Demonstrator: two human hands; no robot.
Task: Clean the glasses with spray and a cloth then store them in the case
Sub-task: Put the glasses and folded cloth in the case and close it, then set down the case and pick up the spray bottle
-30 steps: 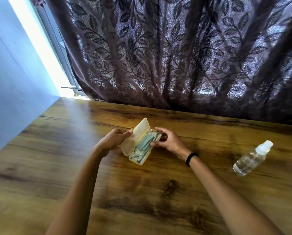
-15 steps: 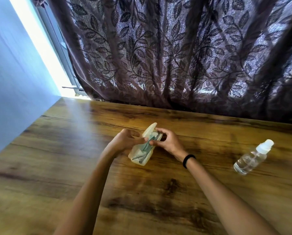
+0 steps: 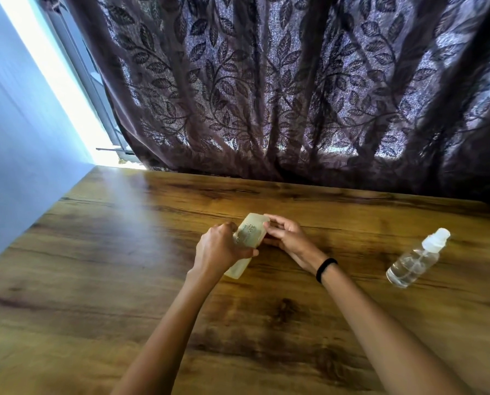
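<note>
Wooden table [image 3: 95,280], left hand [image 3: 218,249], right hand [image 3: 286,238] holding case [image 3: 249,232], print illegible

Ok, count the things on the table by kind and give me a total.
Case: 1, closed, held by the left hand and the right hand
Spray bottle: 1, off to the right of the hands
Total: 2

You are wearing a thin black band [image 3: 326,268] around your right wrist, sitting snug just behind the right hand [image 3: 288,238]. Your left forearm [image 3: 178,323] and right forearm [image 3: 377,323] are showing bare, and your left hand [image 3: 218,248] is showing bare too.
</note>
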